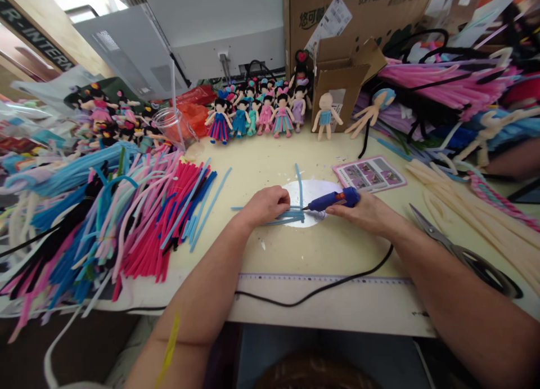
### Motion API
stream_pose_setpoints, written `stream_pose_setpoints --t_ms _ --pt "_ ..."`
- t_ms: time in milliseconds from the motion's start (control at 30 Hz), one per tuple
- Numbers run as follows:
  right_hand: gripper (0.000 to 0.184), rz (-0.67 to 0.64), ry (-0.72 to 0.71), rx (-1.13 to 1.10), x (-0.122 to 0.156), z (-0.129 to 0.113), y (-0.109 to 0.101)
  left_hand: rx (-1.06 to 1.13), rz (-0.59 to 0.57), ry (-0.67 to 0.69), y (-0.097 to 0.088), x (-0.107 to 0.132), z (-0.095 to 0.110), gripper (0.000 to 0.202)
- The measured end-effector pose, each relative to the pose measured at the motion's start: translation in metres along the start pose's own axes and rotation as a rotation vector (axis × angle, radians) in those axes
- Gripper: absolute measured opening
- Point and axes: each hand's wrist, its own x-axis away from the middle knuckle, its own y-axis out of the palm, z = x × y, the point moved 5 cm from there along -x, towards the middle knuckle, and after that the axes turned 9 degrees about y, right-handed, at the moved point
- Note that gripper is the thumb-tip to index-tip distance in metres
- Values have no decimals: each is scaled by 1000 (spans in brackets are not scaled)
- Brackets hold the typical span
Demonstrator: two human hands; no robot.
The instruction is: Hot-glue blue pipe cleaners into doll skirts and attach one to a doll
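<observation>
On my head view: left hand (269, 203) fingers curled closed, pinching blue strips (291, 214) on white mat (318, 187). Right hand (365, 211) gripping glue gun (331, 200), nozzle at strips' right end; 1 strip points to far side. Near me: ruler (278, 277), black cord (291, 305). Scissors (453, 245) by right forearm. Coloured strips (145, 226) piled left. Far side: dolls (265, 114) beside cardboard box (333, 76).

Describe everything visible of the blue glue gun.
The blue glue gun looks plastic, with an orange-red part on its body and a narrow, dark nozzle. The right hand grips its rear, hiding some of it. It points toward the person's left, tilted slightly down, nozzle tip at the light-blue pipe cleaners; whether it touches them is too small to tell.
</observation>
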Motion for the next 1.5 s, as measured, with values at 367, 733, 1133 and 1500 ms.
stream_pose_setpoints --t_ms 367,733,1133,1500 --pt "25 23 -8 10 1 0 0 -28 -11 27 3 0 2 11" --pt "33 29 35 -38 3 3 -3 -82 -22 25 5 0 4 11" --pt "36 11 -40 -23 4 3 -1 -86 -25 30 5 0 4 12" --pt "37 22 41 32 4 5 0 -52 -8 36 4 0 5 10"
